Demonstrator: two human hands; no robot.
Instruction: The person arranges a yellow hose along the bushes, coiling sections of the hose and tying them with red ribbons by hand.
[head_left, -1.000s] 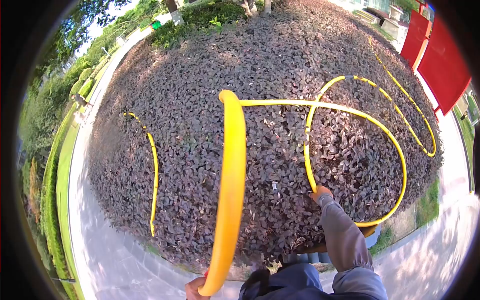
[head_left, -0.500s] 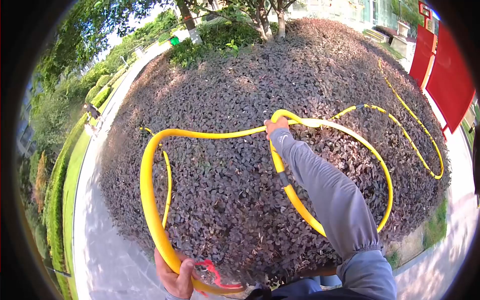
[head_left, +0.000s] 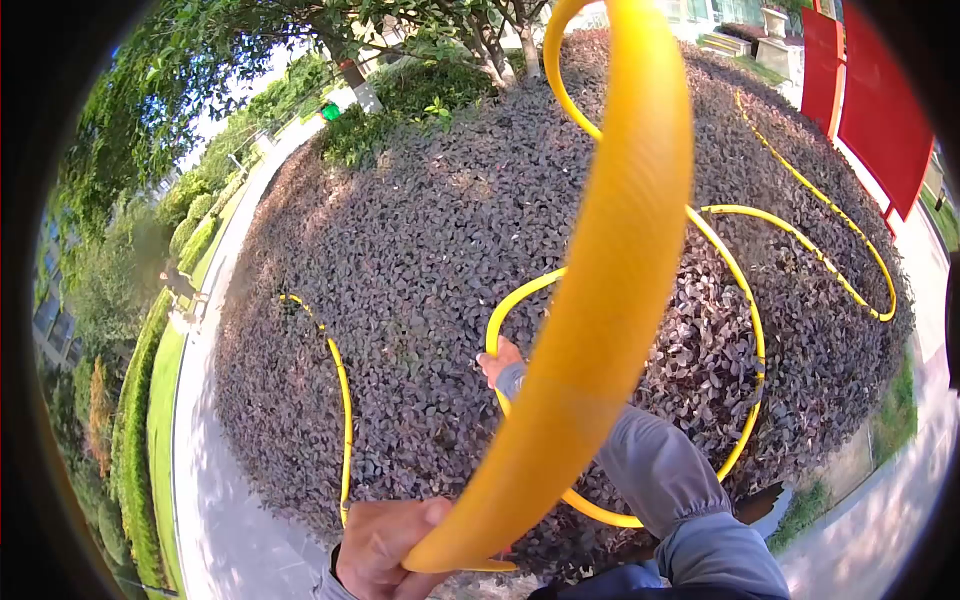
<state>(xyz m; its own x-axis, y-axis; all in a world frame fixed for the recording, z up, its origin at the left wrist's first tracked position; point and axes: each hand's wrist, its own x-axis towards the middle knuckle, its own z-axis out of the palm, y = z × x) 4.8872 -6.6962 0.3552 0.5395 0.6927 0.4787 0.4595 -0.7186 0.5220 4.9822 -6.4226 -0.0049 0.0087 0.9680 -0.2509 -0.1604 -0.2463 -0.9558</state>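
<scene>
A long yellow hose (head_left: 600,270) arches up very near the camera, and its thick blurred stretch crosses the middle of the view. My left hand (head_left: 395,545), at the bottom, is closed around the lower end of this stretch. Behind it, over the hedge, my right hand (head_left: 500,362) is closed on a thinner curve of the same hose. The grey sleeve (head_left: 665,460) of my right arm passes partly behind the near stretch. More hose lies in loops over the hedge on the right, and another length runs down its left side.
A broad purple-leaved hedge (head_left: 410,270) fills the space before me. Tree trunks (head_left: 490,55) rise behind it. Red panels (head_left: 885,110) stand at the right. A paved path (head_left: 200,440) runs along the left, with a blurred person (head_left: 180,285) farther off.
The hose stretch from my left hand has swung up and right, close to the camera. My right hand has moved down and left, still on the hose. The red string has mostly gone from sight.
</scene>
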